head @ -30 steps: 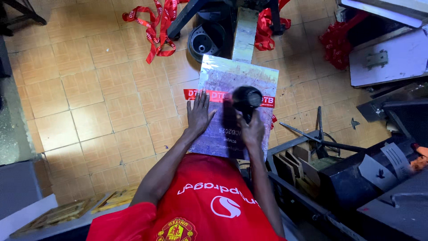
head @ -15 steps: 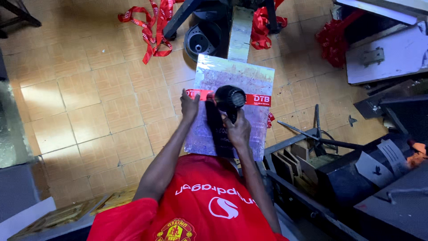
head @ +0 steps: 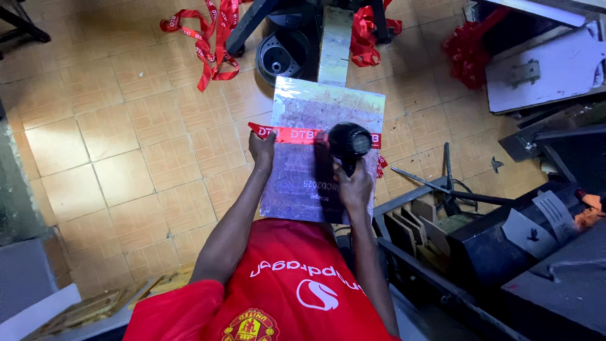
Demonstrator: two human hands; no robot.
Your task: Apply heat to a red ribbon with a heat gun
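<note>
A red ribbon (head: 297, 134) lies flat across a silvery board (head: 328, 113). The left hand (head: 262, 150) pins its left end, fingers flat and open. The right hand (head: 353, 186) is wrapped around a black heat gun (head: 344, 145) above the ribbon's right part.

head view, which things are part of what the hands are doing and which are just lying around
In use:
left hand, pressing the red ribbon
right hand, holding the black dryer
silvery board under the ribbon

Lying about:
loose red ribbons on the tiled floor
round black metal part
dark machine parts on the right
</note>
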